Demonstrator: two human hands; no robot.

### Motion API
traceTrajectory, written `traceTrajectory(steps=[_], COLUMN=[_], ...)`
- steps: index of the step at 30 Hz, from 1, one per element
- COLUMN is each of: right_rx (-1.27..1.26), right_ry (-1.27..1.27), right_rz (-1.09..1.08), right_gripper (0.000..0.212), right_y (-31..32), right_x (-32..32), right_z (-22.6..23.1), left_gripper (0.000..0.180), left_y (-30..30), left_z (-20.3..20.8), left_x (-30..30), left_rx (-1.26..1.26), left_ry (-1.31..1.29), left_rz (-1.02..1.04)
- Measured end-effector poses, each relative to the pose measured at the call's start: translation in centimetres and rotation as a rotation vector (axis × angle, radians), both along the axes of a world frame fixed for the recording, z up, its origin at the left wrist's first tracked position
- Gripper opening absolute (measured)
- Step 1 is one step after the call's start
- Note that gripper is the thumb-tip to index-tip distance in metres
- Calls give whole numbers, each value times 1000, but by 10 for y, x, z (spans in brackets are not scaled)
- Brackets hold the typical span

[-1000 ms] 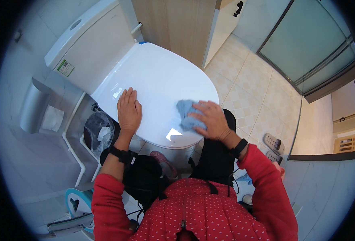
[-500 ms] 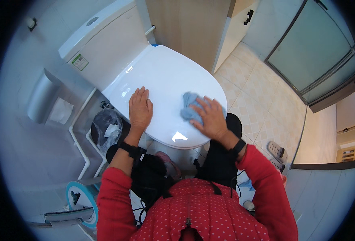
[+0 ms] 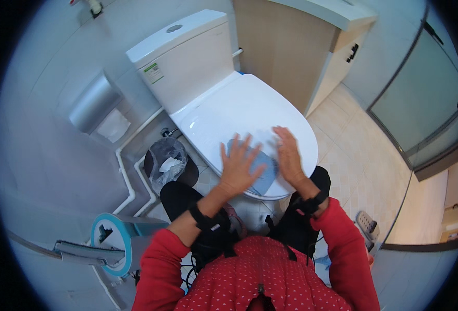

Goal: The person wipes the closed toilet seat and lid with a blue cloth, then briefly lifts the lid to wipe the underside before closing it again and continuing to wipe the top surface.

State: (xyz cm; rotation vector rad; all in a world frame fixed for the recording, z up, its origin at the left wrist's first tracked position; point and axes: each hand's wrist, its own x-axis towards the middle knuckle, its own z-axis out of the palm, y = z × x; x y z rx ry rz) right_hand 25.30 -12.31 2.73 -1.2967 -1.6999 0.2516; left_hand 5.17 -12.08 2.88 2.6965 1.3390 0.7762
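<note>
A blue-grey cloth point(image 3: 265, 179) lies spread near the front edge of the shut white toilet lid point(image 3: 249, 103). My left hand point(image 3: 239, 168) is over the cloth's left part with its fingers spread; whether it presses down or hovers I cannot tell. Just right of the cloth, my right hand point(image 3: 290, 155) has its fingers stretched out, slightly smeared by motion, and grips nothing. Behind the lid rises the toilet tank point(image 3: 198, 62) with a round flush button on top.
Left of the toilet stand a lined waste bin point(image 3: 187, 173) and white pipes point(image 3: 127, 181). A paper holder point(image 3: 91, 103) hangs on the wall. A teal-rimmed bucket point(image 3: 128, 249) is at lower left. Right are a wooden cabinet point(image 3: 286, 46), a glass door point(image 3: 420, 93) and slippers point(image 3: 368, 225).
The right hand has let go of the bunched cloth, which now lies flatter and nearer the lid's front. My left hand has moved from the lid's left side onto the cloth. The view has shifted.
</note>
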Motion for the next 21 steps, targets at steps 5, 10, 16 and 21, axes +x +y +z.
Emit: traceTrajectory(steps=[5, 10, 16, 21], right_rx=[-147, -191, -172, -160], right_ry=[-257, -389, -384, -363], right_rz=[-122, -217, -274, -300], right_gripper=[35, 33, 31, 30], right_y=[2, 2, 2, 3], right_x=[62, 73, 66, 62], right_z=[-12, -26, -25, -20], left_gripper=[59, 59, 60, 61], left_y=[-20, 10, 81, 145], left_z=[7, 2, 0, 3], left_x=[3, -42, -78, -81], left_rx=[-132, -148, -113, -124], left_ry=[218, 161, 100, 143], left_rz=[-40, 144, 305, 292])
